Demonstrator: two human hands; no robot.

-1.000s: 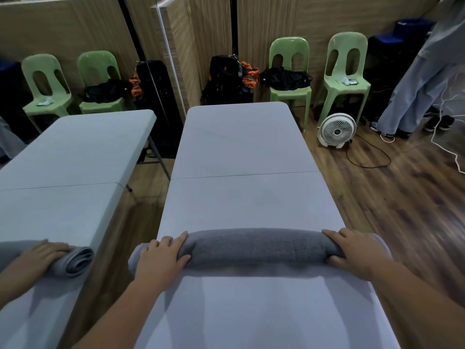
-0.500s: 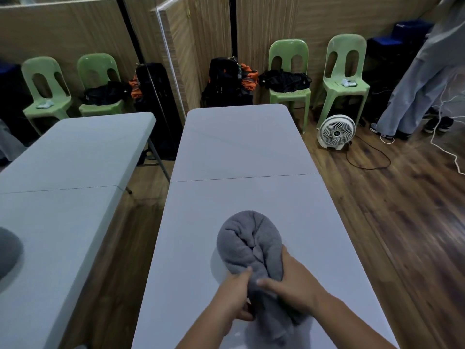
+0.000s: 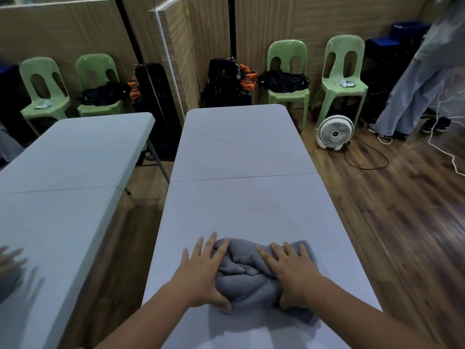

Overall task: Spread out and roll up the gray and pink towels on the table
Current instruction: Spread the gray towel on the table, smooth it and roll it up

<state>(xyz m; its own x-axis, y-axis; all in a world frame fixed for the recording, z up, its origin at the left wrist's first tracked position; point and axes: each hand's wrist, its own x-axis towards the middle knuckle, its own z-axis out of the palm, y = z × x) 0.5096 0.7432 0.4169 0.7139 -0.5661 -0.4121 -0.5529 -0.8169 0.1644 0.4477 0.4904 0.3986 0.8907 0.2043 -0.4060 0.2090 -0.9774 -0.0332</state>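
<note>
Head view: soft, bunched gray towel [image 3: 247, 275] at desk [image 3: 241, 205] 6 o'clock, pressed under left hand [image 3: 201, 275] and right hand [image 3: 293, 272], fingers spread flat; edges judged best grasped.

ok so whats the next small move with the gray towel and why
Probably slide both hands apart to flatten it. The gray towel lies bunched and creased on the table, with the left hand and right hand flat on its two sides, fingers spread.

Fuzzy cloth gray towel [image 3: 247, 273], matt smooth table [image 3: 241, 202]
</note>
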